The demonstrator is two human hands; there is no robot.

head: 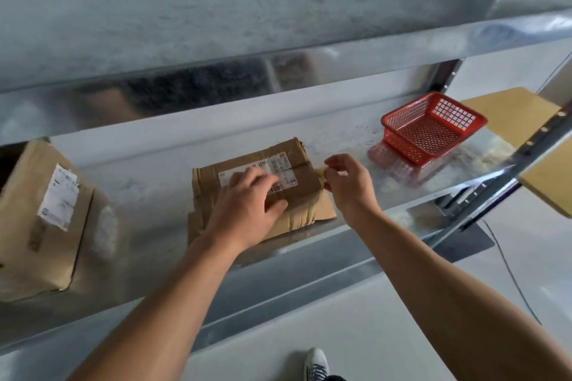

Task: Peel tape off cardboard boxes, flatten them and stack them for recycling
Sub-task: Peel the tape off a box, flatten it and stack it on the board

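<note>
Centre of frame: brown cardboard box (305,192), white label (283,168) printed with black barcodes and text; yellowish-tan tape strip (320,172) at its right edge. Left edge: second brown box (34,250), white label (58,198) with grey print. Upper right: red basket (402,125), grid-mesh walls, perforated floor. Silver-grey metal shelf (139,182). Right edge: mustard-yellow board (513,108). Bottom: white shoe (315,362), dark laces.

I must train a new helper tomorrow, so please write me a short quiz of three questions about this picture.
1. True or false: the left hand rests on the middle box.
2. What stands to the right of the right hand? A) red basket B) blue bucket C) glass bottle
3. Fill in: the left box carries a white ____.
Key: 1 true; 2 A; 3 label.
</note>
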